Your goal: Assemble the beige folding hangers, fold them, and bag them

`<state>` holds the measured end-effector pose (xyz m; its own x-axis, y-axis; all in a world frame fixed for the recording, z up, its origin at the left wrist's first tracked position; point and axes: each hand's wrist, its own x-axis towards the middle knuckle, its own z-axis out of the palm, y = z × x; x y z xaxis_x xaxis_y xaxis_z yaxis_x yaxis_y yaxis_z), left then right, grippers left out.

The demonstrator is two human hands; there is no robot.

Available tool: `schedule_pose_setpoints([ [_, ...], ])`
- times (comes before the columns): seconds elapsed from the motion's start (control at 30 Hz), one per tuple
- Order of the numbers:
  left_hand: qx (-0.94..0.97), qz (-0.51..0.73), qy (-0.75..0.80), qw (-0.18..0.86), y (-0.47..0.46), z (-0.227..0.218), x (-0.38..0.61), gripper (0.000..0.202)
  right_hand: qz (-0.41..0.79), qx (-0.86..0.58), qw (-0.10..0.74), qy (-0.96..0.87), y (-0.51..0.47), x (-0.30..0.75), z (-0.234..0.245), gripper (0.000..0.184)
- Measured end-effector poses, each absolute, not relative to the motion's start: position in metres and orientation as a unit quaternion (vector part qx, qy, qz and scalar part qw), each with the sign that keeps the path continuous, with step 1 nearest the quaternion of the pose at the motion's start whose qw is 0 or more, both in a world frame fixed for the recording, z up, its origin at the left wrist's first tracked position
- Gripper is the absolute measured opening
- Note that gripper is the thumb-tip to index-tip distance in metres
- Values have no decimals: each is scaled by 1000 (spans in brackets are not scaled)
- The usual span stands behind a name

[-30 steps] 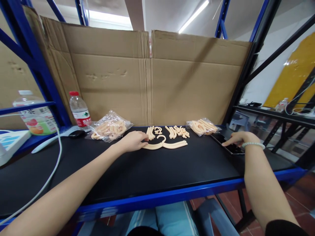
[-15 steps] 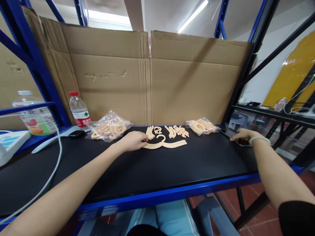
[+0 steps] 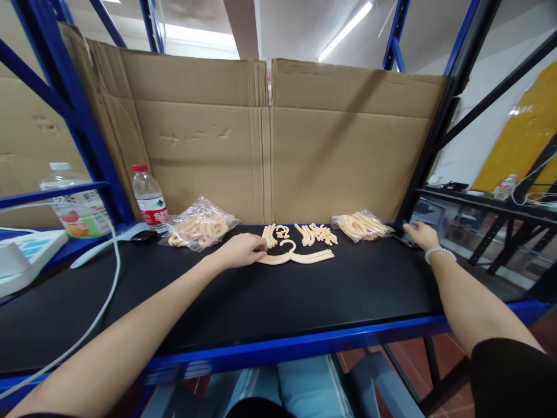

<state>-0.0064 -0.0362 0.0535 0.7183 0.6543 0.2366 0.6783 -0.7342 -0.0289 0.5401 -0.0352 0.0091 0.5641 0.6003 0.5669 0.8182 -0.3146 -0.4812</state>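
A cream-coloured clothes hanger (image 3: 311,257) with a curved hook lies flat on the black tabletop. My left hand (image 3: 241,251) is closed at the hanger's left end, hiding its tip. Far to the right, my right hand (image 3: 422,235) has its fingers curled over a dark phone (image 3: 404,239) near the back of the table; the hand covers much of it. Behind the hanger lie loose curved strips (image 3: 269,235), hook pieces (image 3: 282,231), more strips (image 3: 305,234) and a pile of small pieces (image 3: 322,233).
Clear bags of cream parts lie at back left (image 3: 202,227) and back right (image 3: 361,225). A red-capped water bottle (image 3: 149,200) and a larger juice bottle (image 3: 78,212) stand left. A white cable (image 3: 114,273) crosses the left side. Cardboard (image 3: 209,151) walls the back.
My right hand has moved left and slightly back along with the phone. My left hand stays at the hanger's left end. The whole view has shifted slightly.
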Motion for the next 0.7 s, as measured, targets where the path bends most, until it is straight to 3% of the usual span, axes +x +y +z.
schedule_pose_setpoints([
  [0.17, -900, -176, -398, 23, -27, 47, -8, 19, -240, -733, 493, -403, -17, 486, 51, 37],
  [0.27, -880, -212, -426, -9, -19, 41, -9, 19, -204, -615, 501, -573, -5, 419, 65, 28],
  [0.37, -852, -230, -469, -40, -11, 37, -9, 20, -92, -455, 349, -814, 3, 343, 63, 17],
  [0.5, -821, -213, -527, -46, 3, 36, -4, 22, -22, -434, 202, -878, 22, 267, 47, 17],
  [0.7, -779, -173, -602, -34, 35, 35, 17, 25, -12, -455, 171, -874, 58, 224, 39, 21],
])
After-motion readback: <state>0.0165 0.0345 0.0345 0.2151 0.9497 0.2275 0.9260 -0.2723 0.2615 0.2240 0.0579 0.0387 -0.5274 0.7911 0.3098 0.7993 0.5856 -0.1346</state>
